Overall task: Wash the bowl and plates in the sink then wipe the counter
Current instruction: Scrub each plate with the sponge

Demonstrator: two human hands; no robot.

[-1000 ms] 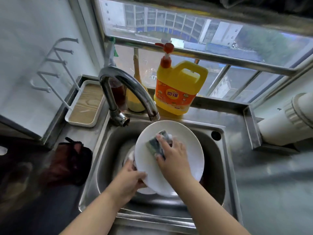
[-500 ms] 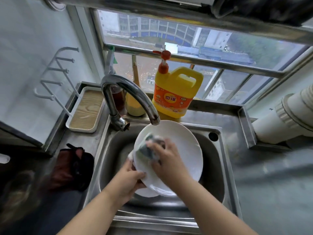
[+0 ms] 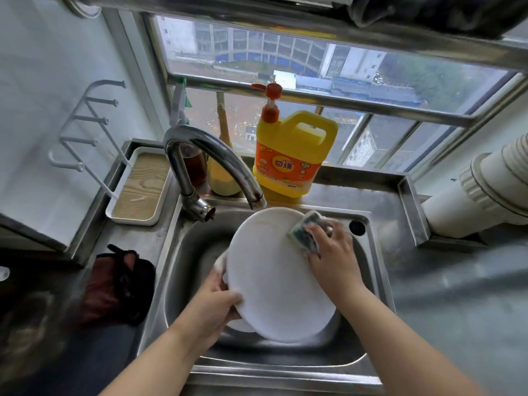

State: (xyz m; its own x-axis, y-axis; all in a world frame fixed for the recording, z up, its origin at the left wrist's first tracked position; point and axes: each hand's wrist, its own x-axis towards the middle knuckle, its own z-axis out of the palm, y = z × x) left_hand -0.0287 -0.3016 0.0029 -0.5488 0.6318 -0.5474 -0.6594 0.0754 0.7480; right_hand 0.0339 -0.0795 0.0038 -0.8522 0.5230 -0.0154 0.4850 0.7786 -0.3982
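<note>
Over the sink (image 3: pixel 374 270) the white plate (image 3: pixel 274 275) sits tilted on edge, just below the tap (image 3: pixel 217 158). The left hand (image 3: pixel 213 304) grips its lower left rim, thumb on the face, fingers curled behind. The right hand (image 3: pixel 333 252) presses a sponge (image 3: pixel 303 230) to the plate's upper right rim, fingers clamped round it, with the yellow soap jug (image 3: pixel 291 155) behind the sink.

sponge (image 3: pixel 304 230) moved to plate's (image 3: pixel 274 281) upper-right edge

Plate (image 3: pixel 274 275) in sink (image 3: pixel 183 252); faucet (image 3: pixel 205 155) behind-left; detergent jug (image 3: pixel 291 155) behind; tray (image 3: pixel 140 190) left.
</note>
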